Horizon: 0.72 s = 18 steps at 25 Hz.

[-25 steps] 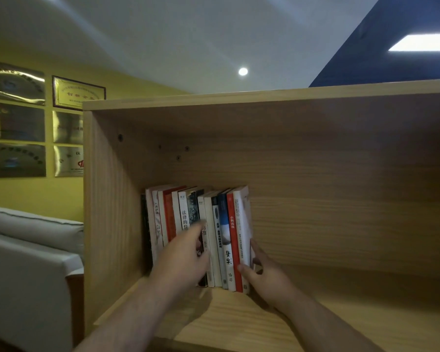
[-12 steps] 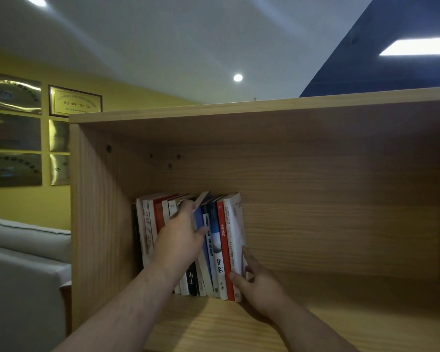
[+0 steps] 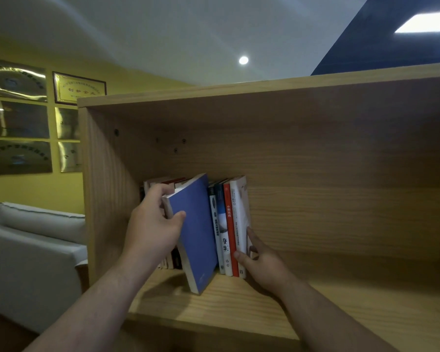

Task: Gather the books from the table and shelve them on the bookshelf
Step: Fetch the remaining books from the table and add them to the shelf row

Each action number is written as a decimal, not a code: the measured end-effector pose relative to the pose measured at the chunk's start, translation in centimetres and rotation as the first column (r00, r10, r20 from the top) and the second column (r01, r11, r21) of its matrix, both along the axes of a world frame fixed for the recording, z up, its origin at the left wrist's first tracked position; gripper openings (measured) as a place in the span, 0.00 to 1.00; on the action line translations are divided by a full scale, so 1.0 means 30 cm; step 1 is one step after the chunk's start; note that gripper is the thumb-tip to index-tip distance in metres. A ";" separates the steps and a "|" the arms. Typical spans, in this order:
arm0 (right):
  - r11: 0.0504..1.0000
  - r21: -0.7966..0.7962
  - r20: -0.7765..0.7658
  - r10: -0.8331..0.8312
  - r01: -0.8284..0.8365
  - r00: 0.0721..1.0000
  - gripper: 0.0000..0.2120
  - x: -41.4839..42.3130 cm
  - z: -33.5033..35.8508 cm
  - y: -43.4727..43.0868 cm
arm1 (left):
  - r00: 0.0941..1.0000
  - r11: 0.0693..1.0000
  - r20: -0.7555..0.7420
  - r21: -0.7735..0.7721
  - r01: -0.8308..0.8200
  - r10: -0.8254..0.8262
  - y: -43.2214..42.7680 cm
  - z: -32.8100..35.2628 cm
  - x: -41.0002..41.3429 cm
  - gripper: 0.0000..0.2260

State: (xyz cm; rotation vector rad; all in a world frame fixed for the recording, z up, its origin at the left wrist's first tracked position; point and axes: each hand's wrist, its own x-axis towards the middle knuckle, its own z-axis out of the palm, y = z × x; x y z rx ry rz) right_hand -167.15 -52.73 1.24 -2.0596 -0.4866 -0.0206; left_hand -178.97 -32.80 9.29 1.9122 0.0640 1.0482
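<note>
At the left end of the wooden bookshelf point(image 3: 328, 179), the left hand point(image 3: 153, 229) grips a blue book point(image 3: 196, 224), fingers curled over its top and thumb on the cover; it leans partly out of the row of books point(image 3: 221, 224), lower corner on the shelf. The right hand point(image 3: 262, 262) presses straight fingers against the white book point(image 3: 240, 207) ending the row.

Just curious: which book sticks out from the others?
The blue book, gripped by the left hand; it tilts forward, cover showing, while the other books stand spine-out.
</note>
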 end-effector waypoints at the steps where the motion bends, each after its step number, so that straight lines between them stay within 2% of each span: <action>1: 1.000 0.001 0.002 -0.001 0.001 1.000 0.38 -0.002 0.000 -0.001 | 1.000 1.000 0.003 -0.002 -0.003 0.003 0.001 -0.009 -0.009 0.16; 6: 1.000 0.028 0.021 -0.003 0.002 1.000 0.37 -0.001 -0.001 -0.002 | 0.998 0.999 0.058 -0.025 -0.031 0.032 0.014 -0.059 -0.024 0.17; 11: 0.999 0.029 0.035 -0.016 0.015 0.999 0.37 0.006 -0.005 -0.001 | 0.972 0.990 0.222 -0.129 -0.053 0.080 -0.006 -0.105 -0.036 0.21; 15: 0.999 0.039 0.036 -0.033 0.031 0.999 0.36 0.015 -0.014 -0.002 | 0.919 0.974 0.353 -0.198 -0.107 0.172 0.018 -0.094 -0.049 0.19; 18: 0.997 0.072 0.032 -0.028 0.025 0.999 0.36 0.013 -0.015 -0.001 | 0.921 0.977 0.334 -0.143 -0.158 0.198 0.078 -0.094 -0.055 0.16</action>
